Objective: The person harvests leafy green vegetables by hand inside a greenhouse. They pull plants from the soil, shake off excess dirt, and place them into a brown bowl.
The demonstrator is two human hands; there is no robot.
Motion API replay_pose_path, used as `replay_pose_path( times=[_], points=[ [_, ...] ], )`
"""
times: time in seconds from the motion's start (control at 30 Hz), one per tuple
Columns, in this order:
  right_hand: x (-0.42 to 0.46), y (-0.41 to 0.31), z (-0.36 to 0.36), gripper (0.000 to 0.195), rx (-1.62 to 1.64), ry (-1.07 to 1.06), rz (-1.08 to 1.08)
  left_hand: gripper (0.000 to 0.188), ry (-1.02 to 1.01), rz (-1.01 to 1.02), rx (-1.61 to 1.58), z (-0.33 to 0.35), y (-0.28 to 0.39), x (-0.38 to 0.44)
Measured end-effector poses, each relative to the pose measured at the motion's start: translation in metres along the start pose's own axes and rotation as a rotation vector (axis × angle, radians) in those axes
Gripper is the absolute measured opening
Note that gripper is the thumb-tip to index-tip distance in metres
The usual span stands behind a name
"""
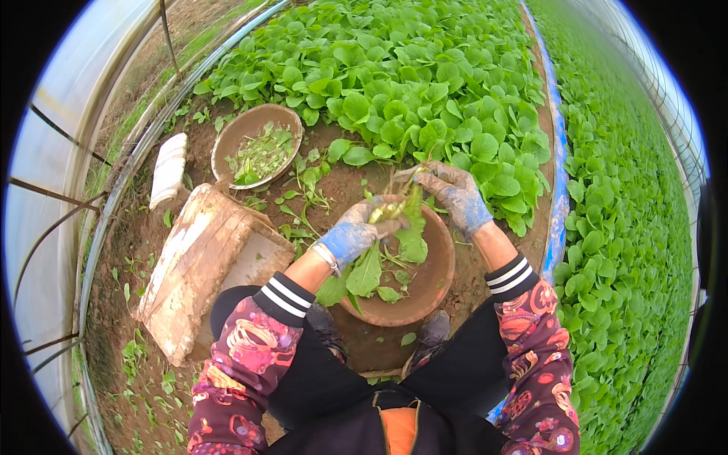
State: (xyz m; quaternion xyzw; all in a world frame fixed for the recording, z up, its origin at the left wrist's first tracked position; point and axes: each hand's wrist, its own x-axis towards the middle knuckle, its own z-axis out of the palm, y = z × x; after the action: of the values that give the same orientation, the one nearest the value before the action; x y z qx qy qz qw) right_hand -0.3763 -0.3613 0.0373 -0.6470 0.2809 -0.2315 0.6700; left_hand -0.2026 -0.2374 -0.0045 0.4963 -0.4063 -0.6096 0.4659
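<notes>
My left hand (357, 230), in a muddy blue-and-grey glove, is closed around a bunch of leafy green plants (365, 272), stems up and leaves hanging down. Above and to the right, my right hand (449, 190), gloved alike, pinches a leafy plant (413, 239) near its root end, beside the bunch. Both hands are over the near-left and far rim of a round brown basin (441, 267) on the soil between my feet. Some loose leaves and stems lie inside the basin.
A second brown bowl (224, 142) with leaf scraps stands at the upper left. Nearer are a dirt-covered box (196, 261) and a white bundle (169, 165). Dense leafy plants (409, 85) grow ahead; a blue-and-white plastic strip (557, 187) divides them from another bed (625, 273) at right.
</notes>
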Motion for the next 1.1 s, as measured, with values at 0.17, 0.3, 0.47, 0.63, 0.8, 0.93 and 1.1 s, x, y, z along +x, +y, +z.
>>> replay_pose_path(
  times=[0.17, 0.3, 0.47, 0.63, 0.8, 0.93, 1.1],
  points=[
    [-0.001, 0.006, -0.019, 0.018, -0.065, -0.043, 0.024, 0.029, 0.215, 0.04, -0.252, 0.002, 0.022, -0.004],
    [-0.001, 0.01, 0.012, 0.021, 0.0, -0.09, 0.047, 0.031, 0.189, 0.041, -0.098, 0.0, 0.016, 0.0],
    [0.009, -0.003, -0.005, 0.024, 0.139, -0.241, 0.122, 0.041, 0.119, 0.004, -0.149, 0.007, 0.019, 0.002],
    [0.039, 0.009, -0.104, 0.035, -0.382, -0.118, 0.214, 0.042, 0.236, 0.146, -0.12, 0.009, 0.043, -0.004],
    [0.03, 0.158, -0.178, 0.037, -0.983, -0.405, 0.507, 0.039, 0.295, 0.152, -0.051, 0.001, 0.051, -0.003],
    [0.022, 0.274, -0.192, 0.032, -1.5, -0.534, 0.528, 0.039, 0.322, 0.0, 0.077, 0.014, 0.062, -0.006],
    [0.054, 0.321, -0.211, 0.02, -1.671, -0.312, 0.374, 0.041, 0.353, -0.107, 0.149, 0.022, 0.06, -0.002]
  ],
)
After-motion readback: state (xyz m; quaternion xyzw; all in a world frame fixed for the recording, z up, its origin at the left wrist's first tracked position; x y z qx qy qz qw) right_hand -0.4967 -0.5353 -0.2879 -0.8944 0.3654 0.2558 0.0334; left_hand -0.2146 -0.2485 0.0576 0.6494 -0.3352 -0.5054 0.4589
